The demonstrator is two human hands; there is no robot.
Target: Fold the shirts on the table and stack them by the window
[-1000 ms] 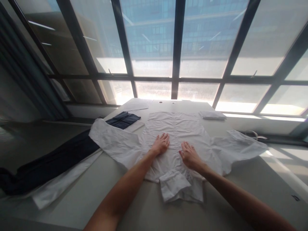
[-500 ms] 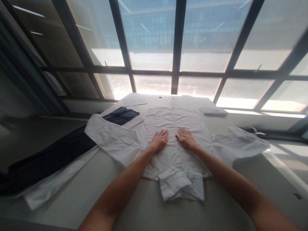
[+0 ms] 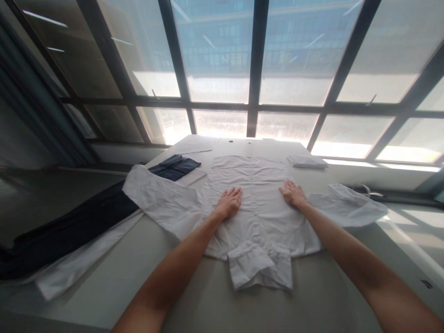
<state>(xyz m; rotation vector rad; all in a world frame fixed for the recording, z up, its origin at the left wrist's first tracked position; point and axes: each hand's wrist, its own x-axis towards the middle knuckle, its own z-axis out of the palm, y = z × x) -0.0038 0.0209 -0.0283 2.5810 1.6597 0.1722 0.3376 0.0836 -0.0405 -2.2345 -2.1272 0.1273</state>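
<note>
A white shirt (image 3: 267,210) lies spread on the table, its collar toward me and its sleeves out to both sides. Small wrinkles run across the cloth, and a seam or button line goes down its middle. My left hand (image 3: 229,202) rests flat on the shirt just left of that line, fingers stretched. Over on the right part of the body, near the side edge, my right hand (image 3: 292,193) lies palm down with its fingers out. Neither hand grips any cloth.
Dark trousers (image 3: 79,215) lie along the table's left side, partly under the left sleeve, with more white cloth (image 3: 69,277) beside them. A folded white item (image 3: 307,161) is at the back right. Large windows (image 3: 218,55) rise behind the pale table (image 3: 201,305).
My right hand has slid to the right across the shirt, away from the middle line, and the cloth there looks flatter. My left hand has stayed in place.
</note>
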